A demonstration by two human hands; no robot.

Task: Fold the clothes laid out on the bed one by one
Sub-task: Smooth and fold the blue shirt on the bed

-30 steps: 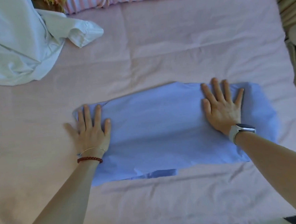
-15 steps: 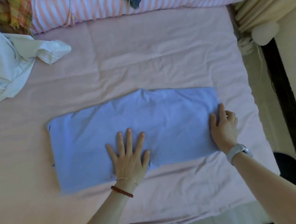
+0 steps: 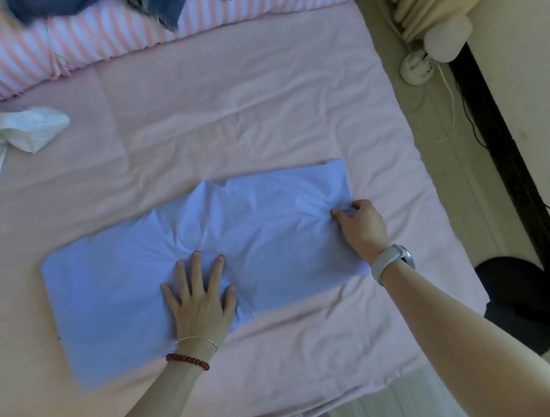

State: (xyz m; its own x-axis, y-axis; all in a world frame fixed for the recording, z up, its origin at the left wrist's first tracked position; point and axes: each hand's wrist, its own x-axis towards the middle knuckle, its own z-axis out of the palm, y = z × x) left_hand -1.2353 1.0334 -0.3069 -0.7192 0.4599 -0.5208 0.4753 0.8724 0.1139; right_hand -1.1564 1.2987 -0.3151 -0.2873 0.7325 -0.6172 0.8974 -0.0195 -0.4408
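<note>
A light blue garment (image 3: 111,292), folded into a long strip, lies across the pink bed sheet (image 3: 229,121). My left hand (image 3: 200,296) presses flat on its middle with fingers spread. At the strip's right end my right hand (image 3: 361,225) pinches the cloth, and creases bunch toward its fingers. A white garment (image 3: 21,133) lies crumpled at the bed's left edge. Dark blue denim clothes (image 3: 158,2) lie at the top on a striped cover.
A pink-and-white striped pillow or duvet (image 3: 96,42) runs along the head of the bed. Right of the bed are a beige curtain (image 3: 422,2), a white round device with cables (image 3: 419,67) and a dark object on the floor (image 3: 517,296).
My left hand stays pressed on the garment's middle. My right hand has gone from lying against the right end to pinching it, and the cloth now wrinkles. The camera view shifted right.
</note>
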